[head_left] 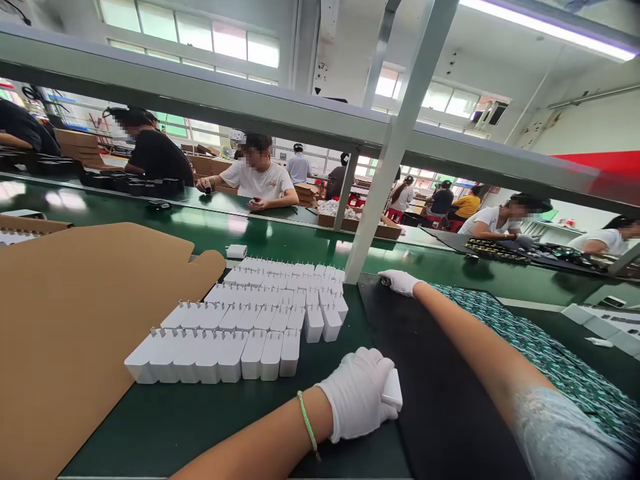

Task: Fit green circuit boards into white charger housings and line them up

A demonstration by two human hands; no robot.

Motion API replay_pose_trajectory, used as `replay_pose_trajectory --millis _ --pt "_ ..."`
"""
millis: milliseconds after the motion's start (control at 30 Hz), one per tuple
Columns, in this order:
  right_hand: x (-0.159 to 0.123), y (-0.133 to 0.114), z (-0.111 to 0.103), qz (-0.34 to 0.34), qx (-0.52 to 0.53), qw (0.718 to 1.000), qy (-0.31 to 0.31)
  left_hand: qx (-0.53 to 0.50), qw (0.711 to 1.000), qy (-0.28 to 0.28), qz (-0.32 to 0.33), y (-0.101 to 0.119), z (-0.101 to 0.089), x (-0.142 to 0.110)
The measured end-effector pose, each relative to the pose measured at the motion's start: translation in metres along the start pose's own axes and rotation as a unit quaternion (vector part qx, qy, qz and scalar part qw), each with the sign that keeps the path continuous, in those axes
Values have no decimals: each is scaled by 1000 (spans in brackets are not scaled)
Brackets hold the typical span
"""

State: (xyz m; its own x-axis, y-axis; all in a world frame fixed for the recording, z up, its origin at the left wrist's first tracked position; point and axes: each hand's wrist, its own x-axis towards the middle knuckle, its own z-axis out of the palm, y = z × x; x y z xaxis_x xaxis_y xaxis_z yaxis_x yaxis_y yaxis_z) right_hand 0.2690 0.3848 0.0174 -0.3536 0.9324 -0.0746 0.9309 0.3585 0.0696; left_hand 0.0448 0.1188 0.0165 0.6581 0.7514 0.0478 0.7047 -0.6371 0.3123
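Note:
My left hand (357,395), in a white glove with a green cord bracelet on the wrist, grips a white power adapter (393,390) at the near edge of the green bench. Beside it lie rows of white power adapters (235,320) with metal prongs, packed tightly side by side. My right hand (399,282), also white-gloved, reaches far across a black mat (440,373). A small dark object (385,282) sits at its fingertips, and I cannot tell whether the hand holds it.
A large brown cardboard sheet (90,333) covers the left of the bench, and a single white adapter (237,251) lies beyond the rows. A green patterned cloth (530,347) lies to the right. A metal shelf frame (380,167) crosses above, with co-workers (257,180) beyond a green conveyor.

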Motion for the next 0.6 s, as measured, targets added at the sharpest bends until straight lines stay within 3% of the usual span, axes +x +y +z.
replay_pose_trajectory --millis 333,600 --pt "12 -2 -18 16 -31 996 -76 1 1000 -2 -5 1 3 2" --pt "11 -25 -33 51 10 992 -115 -2 1000 -2 -8 1 6 4"
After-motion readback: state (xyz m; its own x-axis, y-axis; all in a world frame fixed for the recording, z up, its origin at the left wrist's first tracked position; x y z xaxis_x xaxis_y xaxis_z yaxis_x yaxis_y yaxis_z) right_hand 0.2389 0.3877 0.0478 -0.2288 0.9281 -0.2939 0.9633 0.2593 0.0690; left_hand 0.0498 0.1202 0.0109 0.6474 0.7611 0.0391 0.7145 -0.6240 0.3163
